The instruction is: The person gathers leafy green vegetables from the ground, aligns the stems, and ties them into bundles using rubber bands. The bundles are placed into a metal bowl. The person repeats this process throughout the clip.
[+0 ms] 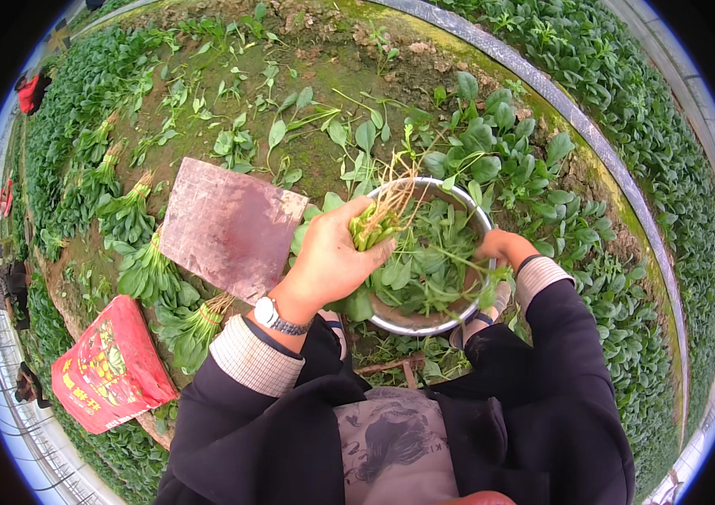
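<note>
My left hand [335,252], with a wristwatch [274,315] at the wrist, is closed around a bunch of leafy greens [378,228], its thin pale roots pointing up and away. Beneath the bunch stands a round metal basin [424,329] with loose green leaves [424,268] inside. My right hand [501,247] is at the basin's right rim, its fingers partly hidden; whether they grip anything is unclear. Left of the basin lies a flat reddish-brown board [231,227]. Tied bunches of greens [196,328] lie in a row past the board's left side.
A red printed sack [111,366] lies at the lower left. Rooted spinach-like plants [490,136] grow right of the basin, before a curved grey edging strip [559,104]. Loose greens are scattered on the soil. Other people [31,93] are at the far left.
</note>
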The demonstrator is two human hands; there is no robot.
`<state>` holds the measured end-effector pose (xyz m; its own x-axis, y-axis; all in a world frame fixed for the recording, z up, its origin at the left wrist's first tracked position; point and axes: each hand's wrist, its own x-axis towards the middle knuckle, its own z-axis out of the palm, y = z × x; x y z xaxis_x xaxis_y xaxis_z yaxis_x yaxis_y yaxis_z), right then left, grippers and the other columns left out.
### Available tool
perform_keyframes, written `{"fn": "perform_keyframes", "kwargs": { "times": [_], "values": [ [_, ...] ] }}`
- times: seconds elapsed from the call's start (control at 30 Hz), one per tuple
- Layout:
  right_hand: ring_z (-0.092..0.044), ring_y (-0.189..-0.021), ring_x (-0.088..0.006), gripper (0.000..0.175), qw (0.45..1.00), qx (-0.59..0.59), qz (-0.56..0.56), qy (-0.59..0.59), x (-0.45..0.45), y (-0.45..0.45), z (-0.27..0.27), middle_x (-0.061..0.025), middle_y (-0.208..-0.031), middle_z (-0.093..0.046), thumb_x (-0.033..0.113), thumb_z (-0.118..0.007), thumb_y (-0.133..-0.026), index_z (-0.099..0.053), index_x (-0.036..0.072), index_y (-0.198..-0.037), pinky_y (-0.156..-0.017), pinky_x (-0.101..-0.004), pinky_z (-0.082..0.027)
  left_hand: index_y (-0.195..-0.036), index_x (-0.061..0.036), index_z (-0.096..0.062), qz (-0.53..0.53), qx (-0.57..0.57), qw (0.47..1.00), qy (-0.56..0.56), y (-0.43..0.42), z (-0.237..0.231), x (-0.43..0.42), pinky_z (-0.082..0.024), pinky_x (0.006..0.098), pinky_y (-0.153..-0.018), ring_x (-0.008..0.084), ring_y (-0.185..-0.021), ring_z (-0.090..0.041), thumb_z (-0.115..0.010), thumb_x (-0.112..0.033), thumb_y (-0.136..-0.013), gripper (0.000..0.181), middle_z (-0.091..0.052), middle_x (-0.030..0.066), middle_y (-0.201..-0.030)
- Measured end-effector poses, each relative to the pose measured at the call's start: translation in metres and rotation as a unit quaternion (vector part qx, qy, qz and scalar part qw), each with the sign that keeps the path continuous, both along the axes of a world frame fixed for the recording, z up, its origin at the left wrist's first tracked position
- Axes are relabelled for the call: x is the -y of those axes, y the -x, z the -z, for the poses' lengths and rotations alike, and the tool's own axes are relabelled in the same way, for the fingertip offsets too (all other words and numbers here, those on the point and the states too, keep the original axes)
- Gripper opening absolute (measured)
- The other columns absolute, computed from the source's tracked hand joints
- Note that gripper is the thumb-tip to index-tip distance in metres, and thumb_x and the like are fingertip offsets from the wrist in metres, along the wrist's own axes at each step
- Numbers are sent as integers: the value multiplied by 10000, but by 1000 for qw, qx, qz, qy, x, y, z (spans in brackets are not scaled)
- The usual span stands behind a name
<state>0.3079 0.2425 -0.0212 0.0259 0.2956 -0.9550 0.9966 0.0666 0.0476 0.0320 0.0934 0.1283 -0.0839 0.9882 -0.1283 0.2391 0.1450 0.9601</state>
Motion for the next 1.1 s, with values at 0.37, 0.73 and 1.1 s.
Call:
{"fn": "perform_keyframes", "kwargs": {
  "times": [0.37,0.73,1.1],
  "values": [
    [-638,-888,-347,208,760,-439,-215,-429,-51,174,67,-153,-880,-660,124,-528,-765,-631,40,-926,-782,-446,-501,-1047,-28,-587,-32,84,989,116,-3,0,-37,-445,214,-703,55,-765,-531,-665,17,-778,284,-575,-18,-831],
    [-579,-1102,-287,299,901,95,-350,-239,-112,102,163,-63,-1203,-615,242,-578,-862,-661,137,-1130,-856,-561,-404,-1056,-16,-578,-75,49,988,127,14,-10,-20,-458,220,-717,59,-767,-547,-676,0,-799,276,-594,-12,-824],
    [-639,-1010,-245,227,923,-91,-200,-315,-120,98,99,-63,-1061,-679,177,-549,-844,-706,144,-1004,-794,-434,-459,-1044,-15,-580,-11,26,994,108,-15,-9,-38,-459,216,-693,57,-751,-548,-656,29,-790,269,-601,-6,-819]
  ]
}}
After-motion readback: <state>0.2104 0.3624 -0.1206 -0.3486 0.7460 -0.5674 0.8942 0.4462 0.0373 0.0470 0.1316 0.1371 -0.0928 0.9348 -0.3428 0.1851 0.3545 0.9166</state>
